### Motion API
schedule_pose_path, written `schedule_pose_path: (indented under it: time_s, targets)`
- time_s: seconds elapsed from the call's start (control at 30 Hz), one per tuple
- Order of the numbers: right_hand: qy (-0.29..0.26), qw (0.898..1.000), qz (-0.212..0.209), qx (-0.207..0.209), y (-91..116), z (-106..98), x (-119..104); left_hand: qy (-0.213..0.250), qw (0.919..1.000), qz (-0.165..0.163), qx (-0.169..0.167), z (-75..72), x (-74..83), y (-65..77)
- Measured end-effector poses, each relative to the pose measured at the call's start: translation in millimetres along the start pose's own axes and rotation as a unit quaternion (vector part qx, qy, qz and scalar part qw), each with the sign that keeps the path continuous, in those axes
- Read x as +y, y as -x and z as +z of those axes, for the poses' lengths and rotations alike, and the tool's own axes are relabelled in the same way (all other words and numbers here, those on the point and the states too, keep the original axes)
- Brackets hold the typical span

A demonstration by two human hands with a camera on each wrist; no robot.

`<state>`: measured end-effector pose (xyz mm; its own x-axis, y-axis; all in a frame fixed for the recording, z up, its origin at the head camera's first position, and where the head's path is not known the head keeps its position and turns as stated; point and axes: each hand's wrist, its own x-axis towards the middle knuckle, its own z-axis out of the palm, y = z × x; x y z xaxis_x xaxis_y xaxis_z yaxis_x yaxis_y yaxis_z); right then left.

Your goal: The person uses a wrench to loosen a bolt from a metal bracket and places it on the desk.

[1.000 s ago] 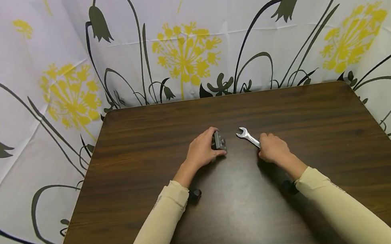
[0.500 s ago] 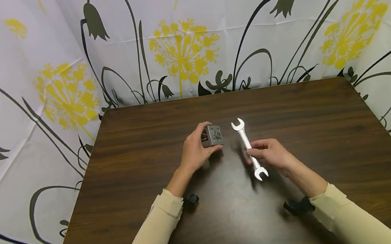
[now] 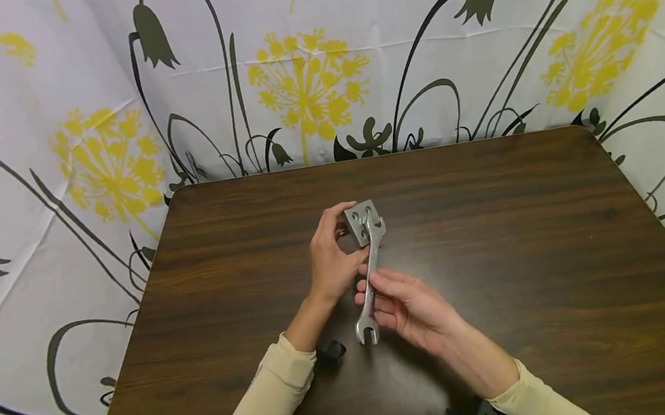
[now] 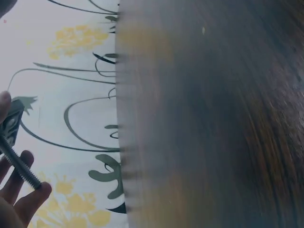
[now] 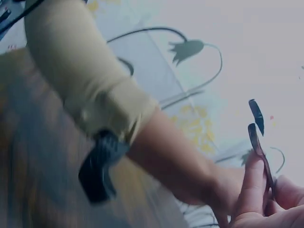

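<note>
My left hand [image 3: 331, 266] grips a small grey metal block [image 3: 356, 224] between thumb and fingers, its face with several holes turned up toward the head view. A threaded bolt [image 4: 23, 167] sticks out from the block in the left wrist view, beside my fingertips. My right hand [image 3: 415, 311] pinches a double open-ended wrench [image 3: 372, 254] near the middle of its shank. The wrench's far jaw overlaps the block's face in the head view; the other end points back toward me. In the right wrist view the wrench [image 5: 267, 168] shows edge-on between thumb and fingers.
A dark wood-grain table [image 3: 525, 226] lies under both hands. Behind it hangs a white curtain [image 3: 397, 15] printed with yellow and grey flowers. Black wrist devices [image 3: 332, 353] sit at both cream sleeve cuffs.
My right hand has lifted the wrench off the table and carried it left to the block. My left hand has raised the block slightly and turned its holed face up.
</note>
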<state>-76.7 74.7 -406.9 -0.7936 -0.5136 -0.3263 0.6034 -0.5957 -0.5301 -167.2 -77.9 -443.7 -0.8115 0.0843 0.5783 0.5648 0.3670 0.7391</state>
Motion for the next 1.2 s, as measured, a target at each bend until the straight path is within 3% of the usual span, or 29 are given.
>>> schedule_pose_path:
  time_s: [0.17,0.37,0.53,0.7,0.8,1.03,1.2]
  targets:
    - [-0.045,0.999,-0.001,-0.027,-0.1,14.7,8.9,0.011,0.999,0.033,0.03,2.9,14.8,-0.2]
    - [-0.075,0.996,-0.007,-0.039,-1.6,26.8,13.8,0.0,0.9946,0.085,0.059,-0.8,47.5,-2.3]
    - [-0.102,0.994,-0.019,-0.04,-2.9,36.2,14.2,-0.028,0.9892,0.121,0.077,-0.9,60.0,-3.5]
    - [-0.114,0.992,-0.028,-0.042,-4.1,46.6,16.0,-0.016,0.9852,0.149,0.083,0.3,66.9,-4.3]
    - [-0.1,0.994,-0.033,-0.035,-3.9,49.0,18.5,-0.008,0.9854,0.148,0.084,0.8,66.7,-4.5]
    - [-0.033,0.999,-0.031,-0.011,-2.1,37.4,22.1,-0.029,0.9913,0.105,0.074,-1.9,60.8,-3.7]
    - [0.012,1.0,-0.025,0.001,-1.0,26.3,20.2,0.001,0.9942,0.092,0.055,-4.5,59.6,-5.1]
